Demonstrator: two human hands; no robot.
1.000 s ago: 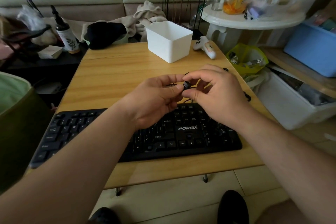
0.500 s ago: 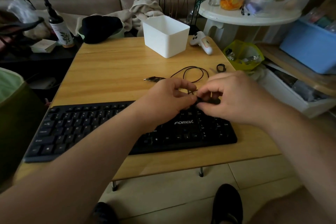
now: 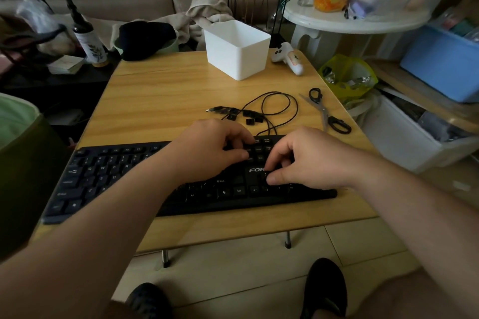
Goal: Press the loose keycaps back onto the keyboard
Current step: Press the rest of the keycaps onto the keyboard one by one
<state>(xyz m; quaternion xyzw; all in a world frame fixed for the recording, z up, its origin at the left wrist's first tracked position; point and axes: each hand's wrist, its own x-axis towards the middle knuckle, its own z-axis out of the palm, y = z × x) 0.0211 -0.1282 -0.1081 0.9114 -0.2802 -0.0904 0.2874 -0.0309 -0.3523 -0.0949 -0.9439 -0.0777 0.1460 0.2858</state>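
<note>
Both hands (image 3: 261,155) now down on keyboard (image 3: 108,176)

Both bare forearms reach in from the near edge and converge toward the middle. The left hand (image 3: 215,149) lies palm down with its knuckles raised, fingers curled downward and the thumb stretched out to the right. The right hand (image 3: 308,160) sits just beside it, also palm down, its fingers bent sharply so the tips point down, thumb tucked low along the near side.
</note>
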